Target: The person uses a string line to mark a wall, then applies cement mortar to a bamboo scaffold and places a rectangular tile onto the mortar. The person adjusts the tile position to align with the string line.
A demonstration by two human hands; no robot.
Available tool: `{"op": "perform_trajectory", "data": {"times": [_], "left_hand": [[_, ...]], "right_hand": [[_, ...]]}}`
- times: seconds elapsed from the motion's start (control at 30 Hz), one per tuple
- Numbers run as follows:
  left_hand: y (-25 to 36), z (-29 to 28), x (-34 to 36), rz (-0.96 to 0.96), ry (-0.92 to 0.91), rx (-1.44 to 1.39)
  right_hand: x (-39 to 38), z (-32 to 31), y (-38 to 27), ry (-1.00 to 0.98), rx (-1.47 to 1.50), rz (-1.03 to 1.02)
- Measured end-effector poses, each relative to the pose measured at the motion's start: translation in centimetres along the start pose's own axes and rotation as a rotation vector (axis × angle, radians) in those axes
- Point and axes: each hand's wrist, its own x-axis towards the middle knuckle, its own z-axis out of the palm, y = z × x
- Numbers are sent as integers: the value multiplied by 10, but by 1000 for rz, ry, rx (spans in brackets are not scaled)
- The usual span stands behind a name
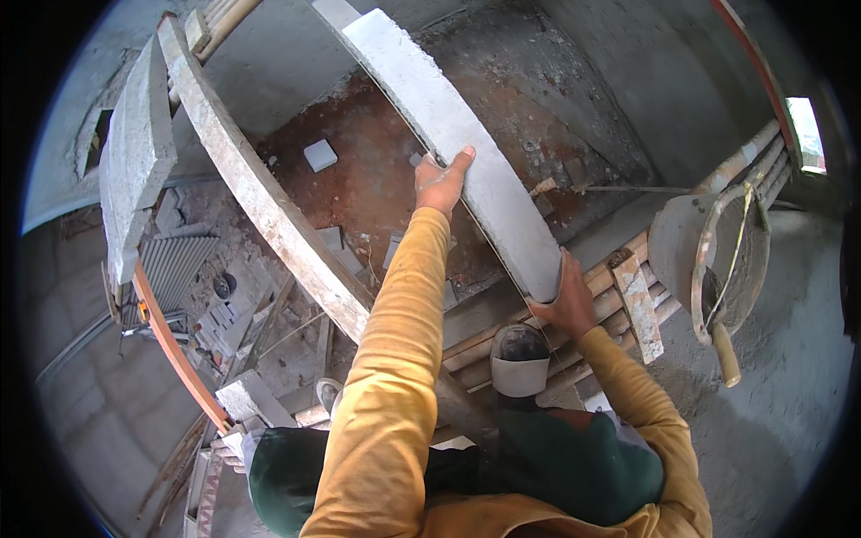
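Note:
A long pale grey concrete block (489, 170) runs from the upper middle toward me, with a thin string along its left edge. My left hand (441, 184) is closed on that edge, its thumb over the top face. At the near end, my right hand (567, 300) wraps the block's corner, with the thumb on the left side and the fingers hidden on the right. Beyond the far end lies another pale strip (336, 13). One of my shoes (520, 359) rests on the bamboo poles (605, 285) below my right hand.
At right hangs a mortar bucket (674, 240), a wooden tool handle (725, 354) sticking out. A rough plank (269, 211) crosses on the left, beside stacked grey slabs (139, 161). An orange-red bar (175, 345) leans below. Far beneath lies a dirt floor with a white block piece (320, 155).

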Motion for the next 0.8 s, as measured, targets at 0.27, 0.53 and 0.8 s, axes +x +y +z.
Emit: {"op": "perform_trajectory", "data": {"times": [0.27,0.53,0.8], "left_hand": [[7,4,-13,45,72,-48],[6,-1,-9,-1,5,-68],[-6,2,2,55,86,-58]], "right_hand": [[2,0,-1,26,-9,-37],[3,1,2,46,5,-60],[5,-2,-1,-11,69,-11]]}}
